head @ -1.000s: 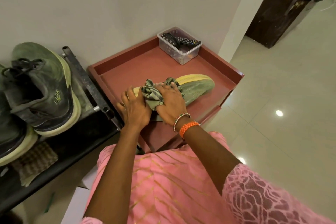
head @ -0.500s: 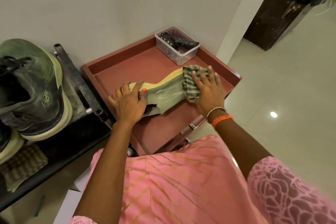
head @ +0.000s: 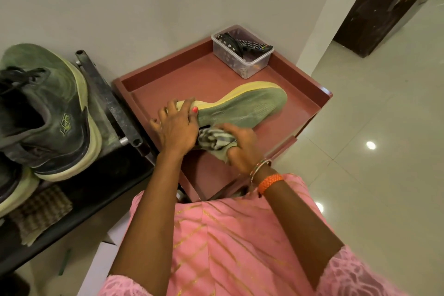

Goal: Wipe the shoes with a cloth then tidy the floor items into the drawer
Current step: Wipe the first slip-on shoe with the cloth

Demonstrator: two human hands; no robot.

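A light green shoe [head: 249, 108] with a yellow sole lies on its side on the red-brown tray top [head: 173, 84] of a small stand, toe pointing right. My left hand [head: 176, 125] clamps the heel end of the shoe. My right hand [head: 240, 148] grips a crumpled green striped cloth [head: 215, 140] and presses it against the shoe's opening side, near the heel. The cloth partly hides the shoe's collar.
A clear plastic box [head: 242, 55] holding a remote stands at the tray's back corner. A dark green sneaker [head: 48, 113] sits on a black rack [head: 115, 108] to the left, above a folded brown cloth [head: 40, 214]. Pale tiled floor [head: 384, 151] spreads to the right.
My right hand has drawn the cloth back from the shoe's toe to the heel side, close to my left hand. The left hand stays on the heel.
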